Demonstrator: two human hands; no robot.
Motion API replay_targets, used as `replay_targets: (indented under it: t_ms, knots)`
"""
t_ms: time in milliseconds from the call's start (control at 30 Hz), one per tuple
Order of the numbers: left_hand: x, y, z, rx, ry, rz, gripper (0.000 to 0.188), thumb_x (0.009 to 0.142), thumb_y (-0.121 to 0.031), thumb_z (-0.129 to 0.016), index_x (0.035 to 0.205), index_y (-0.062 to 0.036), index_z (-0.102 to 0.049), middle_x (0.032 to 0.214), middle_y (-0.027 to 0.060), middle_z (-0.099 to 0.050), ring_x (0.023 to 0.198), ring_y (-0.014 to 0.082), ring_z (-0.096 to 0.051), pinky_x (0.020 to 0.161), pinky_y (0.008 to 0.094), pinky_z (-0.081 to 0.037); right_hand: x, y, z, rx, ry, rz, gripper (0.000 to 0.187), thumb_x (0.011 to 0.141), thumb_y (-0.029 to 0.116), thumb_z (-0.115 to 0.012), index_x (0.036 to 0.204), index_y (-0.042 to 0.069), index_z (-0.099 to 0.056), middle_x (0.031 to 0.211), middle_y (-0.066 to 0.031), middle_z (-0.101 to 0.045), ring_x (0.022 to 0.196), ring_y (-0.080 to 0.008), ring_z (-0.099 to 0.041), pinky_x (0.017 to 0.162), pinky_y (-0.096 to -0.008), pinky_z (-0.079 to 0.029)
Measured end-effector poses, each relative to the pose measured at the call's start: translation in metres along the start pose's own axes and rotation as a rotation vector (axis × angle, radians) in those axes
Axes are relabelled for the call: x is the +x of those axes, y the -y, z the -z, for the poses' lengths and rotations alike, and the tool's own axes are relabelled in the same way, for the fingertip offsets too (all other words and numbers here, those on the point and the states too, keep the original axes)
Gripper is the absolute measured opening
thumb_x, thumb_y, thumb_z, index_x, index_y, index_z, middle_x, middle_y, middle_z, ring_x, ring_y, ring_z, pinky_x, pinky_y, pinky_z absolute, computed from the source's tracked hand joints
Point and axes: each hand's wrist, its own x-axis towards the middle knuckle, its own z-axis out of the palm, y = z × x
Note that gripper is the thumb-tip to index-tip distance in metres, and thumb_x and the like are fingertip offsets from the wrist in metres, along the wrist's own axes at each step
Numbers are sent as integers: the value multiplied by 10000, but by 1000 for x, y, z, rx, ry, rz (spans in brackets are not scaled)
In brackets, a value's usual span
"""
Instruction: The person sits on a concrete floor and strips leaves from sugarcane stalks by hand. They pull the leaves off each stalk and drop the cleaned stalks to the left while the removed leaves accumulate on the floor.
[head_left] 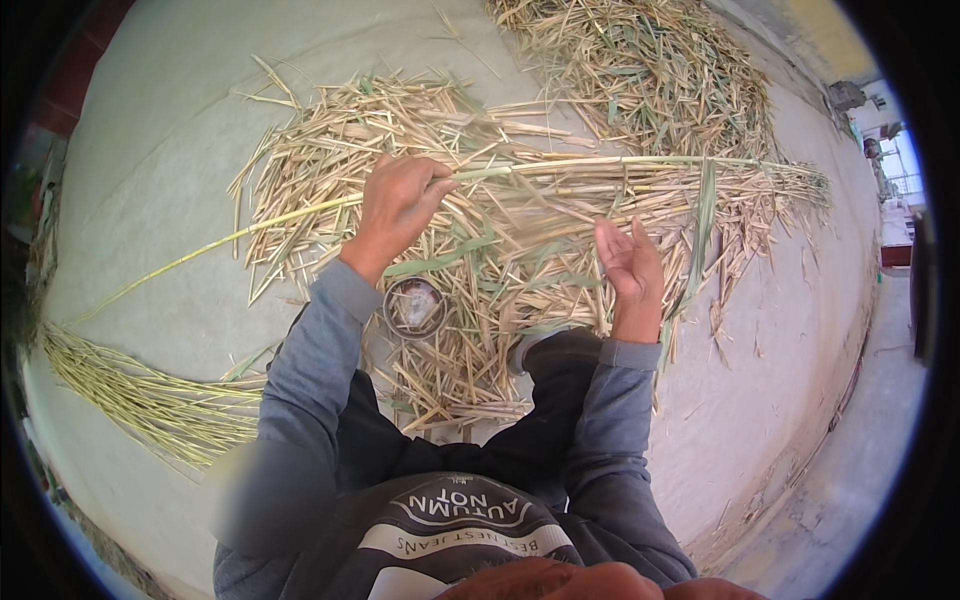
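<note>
My left hand [397, 205] is closed around a long, thin yellow-green stalk [250, 226]. This stalk runs from the lower left, through my fingers, and on to the right over a heap of dry leaf sheaths [345, 130]. Below its right part, my right hand [632, 268] is open, palm partly up and fingers apart, with nothing in it. Between the two hands is a blurred straw-coloured strip [545, 212]; whether it touches anything I cannot tell. A long green leaf [704, 225] hangs across the stalks to the right of my right hand.
At the lower left lies a bundle of slender green stalks [150, 395] on the concrete floor [170, 190]. A small round bowl [388, 318] stands on the litter between my legs. Another big heap of dry sheaths and leaves [650, 70] lies at the far right.
</note>
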Motion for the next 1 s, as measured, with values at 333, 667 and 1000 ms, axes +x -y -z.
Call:
replay_targets:
  t_ms: [333, 667, 1000]
  knots:
    - [-12, -18, -8, -56, 132, -51, 164, 883, -208, -737, 938, -58, -698, 829, 82, -687, 780, 280, -638, 736, 404, -441, -11, -54, -63, -422, 386, 161, 388, 967, 235, -741, 1195, -28, -572, 1075, -182, -725, 883, -220, -744, 749, -289, -616]
    - [-3, -43, -10, 53, -146, -273, 163, 820, -121, -810, 938, -64, -713, 878, 41, -741, 764, 215, -659, 704, 352, -454, -7, -73, -62, -431, 230, 274, 389, 961, 263, -750, 1073, -57, -560, 908, -170, -702, 782, -231, -743, 656, -271, -607]
    - [-4, -36, -12, 116, 85, -205, 234, 855, -211, -774, 996, -32, -724, 881, 93, -702, 815, 279, -644, 733, 415, -471, -21, -83, -68, -475, 288, 235, 405, 947, 275, -768, 1064, -60, -575, 879, -151, -700, 747, -214, -738, 634, -256, -594]
